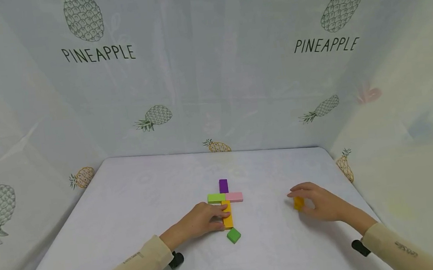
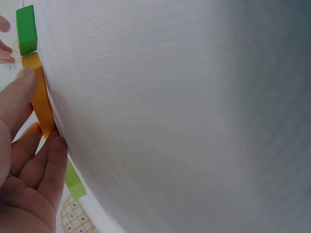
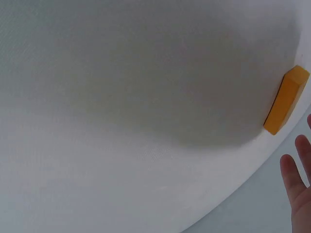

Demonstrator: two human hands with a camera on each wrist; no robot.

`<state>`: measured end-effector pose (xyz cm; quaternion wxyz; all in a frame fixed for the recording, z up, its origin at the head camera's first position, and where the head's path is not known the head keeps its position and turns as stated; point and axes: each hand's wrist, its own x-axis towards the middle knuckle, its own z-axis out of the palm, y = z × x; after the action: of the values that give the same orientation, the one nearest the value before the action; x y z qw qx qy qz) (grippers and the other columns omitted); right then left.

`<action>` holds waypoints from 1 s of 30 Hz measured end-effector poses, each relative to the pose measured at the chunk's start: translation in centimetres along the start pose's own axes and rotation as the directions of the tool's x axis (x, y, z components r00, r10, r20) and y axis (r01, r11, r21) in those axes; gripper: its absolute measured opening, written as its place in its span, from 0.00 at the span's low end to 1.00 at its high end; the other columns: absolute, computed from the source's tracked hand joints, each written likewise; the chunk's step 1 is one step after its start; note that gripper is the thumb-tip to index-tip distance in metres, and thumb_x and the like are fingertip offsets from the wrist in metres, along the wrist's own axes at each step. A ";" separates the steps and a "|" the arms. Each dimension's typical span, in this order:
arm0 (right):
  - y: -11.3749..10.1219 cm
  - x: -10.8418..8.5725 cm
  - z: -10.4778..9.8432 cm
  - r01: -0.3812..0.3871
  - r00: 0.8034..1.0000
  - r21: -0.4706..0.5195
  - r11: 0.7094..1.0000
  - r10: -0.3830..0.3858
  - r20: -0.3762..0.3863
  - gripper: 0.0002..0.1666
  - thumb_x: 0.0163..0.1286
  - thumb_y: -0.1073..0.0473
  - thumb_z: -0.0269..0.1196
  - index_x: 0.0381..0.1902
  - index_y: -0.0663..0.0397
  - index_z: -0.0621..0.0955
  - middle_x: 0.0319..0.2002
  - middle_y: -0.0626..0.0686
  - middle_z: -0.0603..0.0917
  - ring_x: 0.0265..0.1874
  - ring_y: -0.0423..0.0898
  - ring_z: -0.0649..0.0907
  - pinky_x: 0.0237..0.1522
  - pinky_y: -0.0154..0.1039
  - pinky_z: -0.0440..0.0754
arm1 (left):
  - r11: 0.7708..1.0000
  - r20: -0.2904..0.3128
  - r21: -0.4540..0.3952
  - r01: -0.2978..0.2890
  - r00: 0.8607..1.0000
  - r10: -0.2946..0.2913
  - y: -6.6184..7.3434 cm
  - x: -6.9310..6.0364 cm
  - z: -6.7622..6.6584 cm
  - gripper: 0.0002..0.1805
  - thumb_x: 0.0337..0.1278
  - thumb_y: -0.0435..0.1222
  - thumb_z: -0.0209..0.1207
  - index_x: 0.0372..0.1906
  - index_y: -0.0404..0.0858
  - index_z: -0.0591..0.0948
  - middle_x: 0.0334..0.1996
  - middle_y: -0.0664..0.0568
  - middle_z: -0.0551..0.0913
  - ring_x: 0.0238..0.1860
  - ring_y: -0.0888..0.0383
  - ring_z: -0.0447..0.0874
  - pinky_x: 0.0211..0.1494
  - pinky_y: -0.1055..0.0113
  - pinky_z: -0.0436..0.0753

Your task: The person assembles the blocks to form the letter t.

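Note:
My left hand (image 1: 204,220) holds a long orange block (image 1: 227,215) on the white table, thumb near one end and fingers near the other. In the left wrist view, the thumb and fingertips touch this orange block (image 2: 43,99). Beyond its far end lie a light green block (image 1: 216,198) and a pink block (image 1: 235,197) side by side, with a purple block (image 1: 223,186) above them. A green block (image 1: 233,235) sits turned at the near end. On the right, my right hand (image 1: 320,202) hovers around another orange block (image 1: 298,203); the right wrist view shows extended fingers apart from this orange block (image 3: 287,100).
The white table (image 1: 158,180) has a straight far edge. Behind and beside it hangs a pale cloth (image 1: 209,65) printed with pineapples. Black wrist devices are on both wrists, below the beige sleeves (image 1: 135,262).

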<state>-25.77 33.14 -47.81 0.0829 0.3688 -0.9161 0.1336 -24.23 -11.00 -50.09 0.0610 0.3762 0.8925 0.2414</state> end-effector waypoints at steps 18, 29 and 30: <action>2.0 -0.4 0.5 -0.030 0.995 0.033 0.999 0.027 0.092 0.29 0.60 0.72 0.75 0.60 0.52 0.87 0.61 0.58 0.84 0.61 0.60 0.82 0.61 0.62 0.83 | 1.000 -0.009 -0.002 0.001 1.000 -0.001 -0.1 0.0 0.1 0.27 0.66 0.43 0.72 0.68 0.44 0.83 0.70 0.55 0.80 0.74 0.58 0.75 0.75 0.47 0.75; 2.3 -0.4 0.6 -0.011 0.995 0.040 0.999 0.007 0.097 0.24 0.60 0.72 0.75 0.54 0.49 0.89 0.60 0.58 0.85 0.58 0.58 0.85 0.58 0.58 0.85 | 1.000 -0.011 -0.003 0.003 1.000 -0.003 0.0 0.0 0.0 0.27 0.66 0.43 0.72 0.68 0.44 0.83 0.70 0.55 0.80 0.74 0.58 0.75 0.75 0.47 0.74; 2.3 -0.4 0.6 -0.009 0.995 0.040 0.999 0.005 0.095 0.24 0.60 0.71 0.75 0.54 0.49 0.89 0.59 0.57 0.85 0.57 0.58 0.85 0.57 0.58 0.86 | 1.000 -0.011 -0.001 0.002 1.000 -0.002 0.1 0.0 0.0 0.27 0.66 0.44 0.72 0.68 0.44 0.83 0.71 0.55 0.79 0.74 0.58 0.74 0.75 0.47 0.74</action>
<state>-27.12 34.86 -48.95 0.0313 0.3732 -0.9174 0.1345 -24.16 -10.99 -50.10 0.0566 0.3742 0.8929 0.2439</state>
